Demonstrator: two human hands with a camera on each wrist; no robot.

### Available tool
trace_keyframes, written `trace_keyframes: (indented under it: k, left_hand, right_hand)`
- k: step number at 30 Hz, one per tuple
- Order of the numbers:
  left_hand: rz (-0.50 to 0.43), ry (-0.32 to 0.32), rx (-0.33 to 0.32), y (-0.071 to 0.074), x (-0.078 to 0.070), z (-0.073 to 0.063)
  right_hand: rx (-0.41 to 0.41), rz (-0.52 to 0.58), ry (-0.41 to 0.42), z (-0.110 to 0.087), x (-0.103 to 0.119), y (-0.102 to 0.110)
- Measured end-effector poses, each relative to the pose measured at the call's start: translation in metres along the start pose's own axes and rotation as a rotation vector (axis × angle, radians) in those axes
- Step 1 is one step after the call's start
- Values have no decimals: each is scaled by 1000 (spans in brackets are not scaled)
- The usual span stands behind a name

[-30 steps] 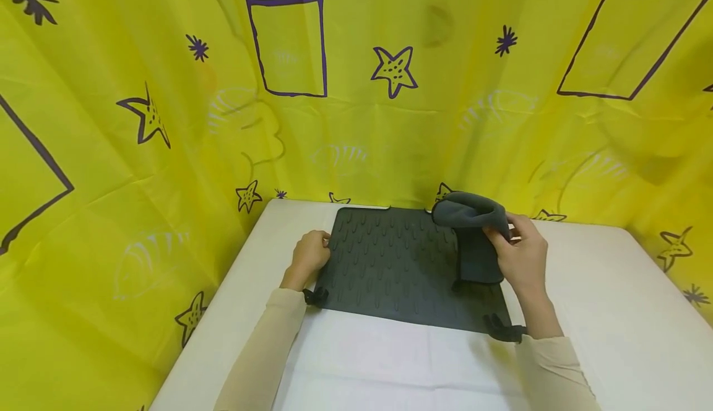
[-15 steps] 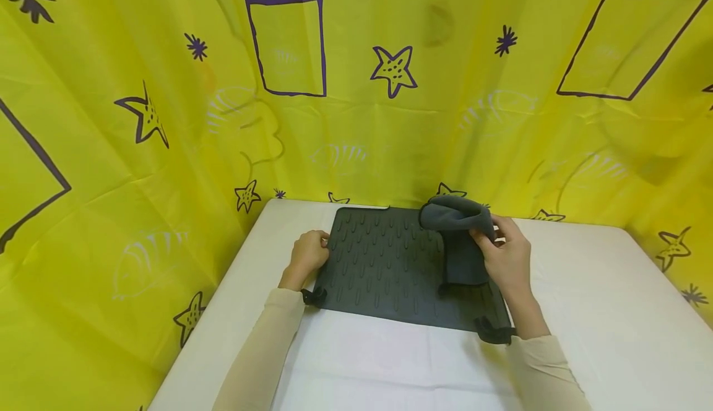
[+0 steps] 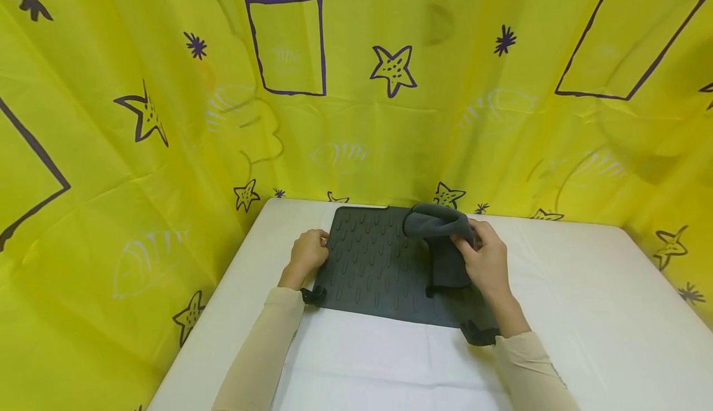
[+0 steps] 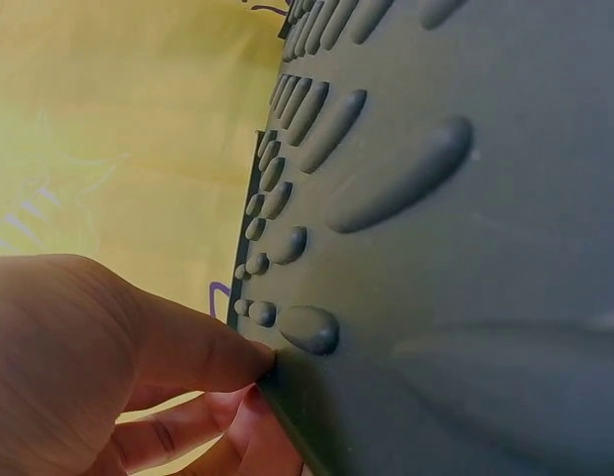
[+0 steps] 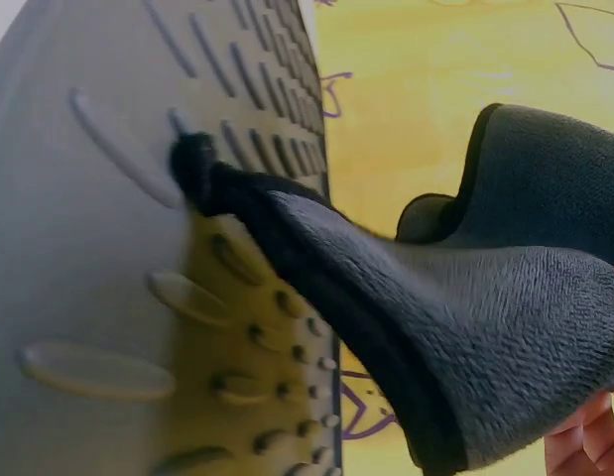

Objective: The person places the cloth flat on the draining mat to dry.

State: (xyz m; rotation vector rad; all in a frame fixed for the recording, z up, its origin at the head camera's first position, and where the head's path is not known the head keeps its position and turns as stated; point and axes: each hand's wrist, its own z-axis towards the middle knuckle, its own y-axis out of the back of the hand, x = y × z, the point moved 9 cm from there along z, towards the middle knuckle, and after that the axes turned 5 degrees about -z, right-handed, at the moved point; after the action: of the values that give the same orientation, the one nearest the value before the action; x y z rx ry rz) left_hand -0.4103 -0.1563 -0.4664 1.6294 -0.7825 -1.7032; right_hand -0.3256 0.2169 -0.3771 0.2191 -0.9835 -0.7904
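Observation:
A dark grey dish drying mat (image 3: 362, 262) with raised oval ridges lies on the white table. My left hand (image 3: 309, 253) pinches its left edge; in the left wrist view the thumb (image 4: 212, 347) rests on top, fingers partly hidden beneath. Over the mat's right half, my right hand (image 3: 487, 262) holds a folded dark grey cloth (image 3: 437, 222) with black edging, thumb in front. One part of the cloth hangs down; in the right wrist view a corner of this fuzzy cloth (image 5: 485, 317) reaches the ridged surface. Whether it touches, I cannot tell.
A white covered table (image 3: 585, 299) spreads around the mat. Behind and to the left hangs a yellow curtain (image 3: 345, 120) printed with purple stars and frames. A black strap (image 3: 314, 295) sits at my left wrist, another black strap (image 3: 480, 333) at my right.
My right hand has moved left and slightly down with the cloth, from the mat's right edge farther in over the mat. The left hand stays on the left edge.

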Motion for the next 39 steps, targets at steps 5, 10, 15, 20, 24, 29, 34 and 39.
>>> trace_keyframes:
  k: [5,10,15,20,24,29,34,39]
  left_hand:
    - [-4,0,9,-1,1,0]
    - [-7,5,12,0,0,0]
    - [-11,15,12,0,0,1]
    - [-13,19,14,1,0,-1]
    - [-14,16,13,1,0,-2]
    - [-7,12,12,1,0,-1]
    - [8,6,15,0,1,0]
    - [13,6,14,-1,2,1]
  right_hand:
    - [30,-13,14,-2,-2,-12]
    - [91,-40,10,-6,-5,-23]
    - [156,-74,2,-9,-8,-34]
    - [252,-99,-13,-12,-14,-47]
    - [331,-112,-28,-16,-19,-56]
    - [435,-139,-35,-22,-21,-66]
    - [549,-139,-31,-30,-22,-75]
    - [598,-126,-13,-34,-20,-79]
